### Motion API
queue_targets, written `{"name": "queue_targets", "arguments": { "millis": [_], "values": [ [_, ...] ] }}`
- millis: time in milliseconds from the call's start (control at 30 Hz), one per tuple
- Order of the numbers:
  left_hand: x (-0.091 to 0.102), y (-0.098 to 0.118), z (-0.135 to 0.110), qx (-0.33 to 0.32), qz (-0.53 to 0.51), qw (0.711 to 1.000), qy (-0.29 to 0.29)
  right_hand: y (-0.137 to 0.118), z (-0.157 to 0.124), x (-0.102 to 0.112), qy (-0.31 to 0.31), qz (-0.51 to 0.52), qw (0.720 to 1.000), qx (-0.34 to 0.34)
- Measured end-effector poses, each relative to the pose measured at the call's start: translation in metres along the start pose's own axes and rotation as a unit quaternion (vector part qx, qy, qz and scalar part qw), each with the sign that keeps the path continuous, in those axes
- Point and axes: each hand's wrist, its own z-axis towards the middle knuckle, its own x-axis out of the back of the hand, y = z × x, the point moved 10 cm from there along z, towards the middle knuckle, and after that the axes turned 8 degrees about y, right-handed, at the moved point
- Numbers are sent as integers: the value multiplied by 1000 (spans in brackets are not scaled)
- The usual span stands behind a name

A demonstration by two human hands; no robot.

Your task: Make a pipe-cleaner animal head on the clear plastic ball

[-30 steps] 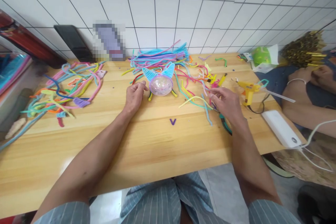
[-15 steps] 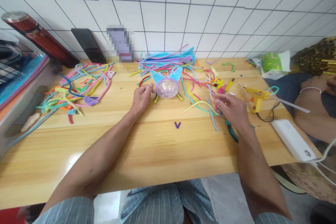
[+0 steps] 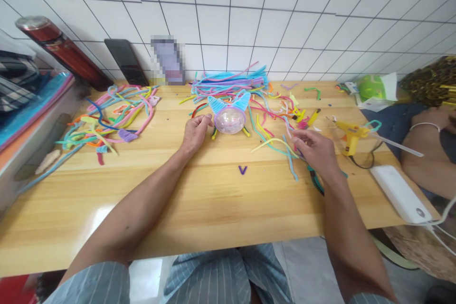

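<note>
A clear plastic ball figure (image 3: 230,120) with a purple rim, blue pipe-cleaner ears and dark, yellow-tipped feet stands mid-table. Against its left edge are the curled, closed fingers of my left hand (image 3: 197,131); whether they grip it is hard to see. My right hand (image 3: 315,149) rests among loose pipe cleaners (image 3: 272,141), thumb and fingers pinched together. A pink pipe cleaner (image 3: 288,128) reaches its fingertips, but what they hold is unclear. Partly under that hand lie teal-handled pliers or cutters (image 3: 315,181). A small purple V-shaped pipe cleaner (image 3: 242,170) lies nearer me.
Pipe cleaners lie in a bundle (image 3: 230,80) by the wall and a tangled heap (image 3: 114,118) at left. A yellow glue gun (image 3: 352,137) and white power bank (image 3: 401,194) are at right, beside another person's arm (image 3: 427,147). A red flask (image 3: 64,52) stands back left.
The whole view has shifted slightly, so things appear a little further right. Both hands hold nearly the same places, and the ball figure stays put.
</note>
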Motion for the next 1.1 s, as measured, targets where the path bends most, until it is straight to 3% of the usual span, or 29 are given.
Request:
{"name": "queue_targets", "arguments": {
  "millis": [700, 900, 1100],
  "values": [
    [-1, -1, 0, 10, -5, 1000, 0, 1, -1, -6, -23, -4, 1000, 13],
    [-1, 10, -2, -10, 1, 1000, 9, 1, -3, -5, -38, -21, 999, 11],
    [-6, 15, -5, -10, 7, 1000, -18, 16, 2, -5, -33, -76, 996, -27]
  ]
}}
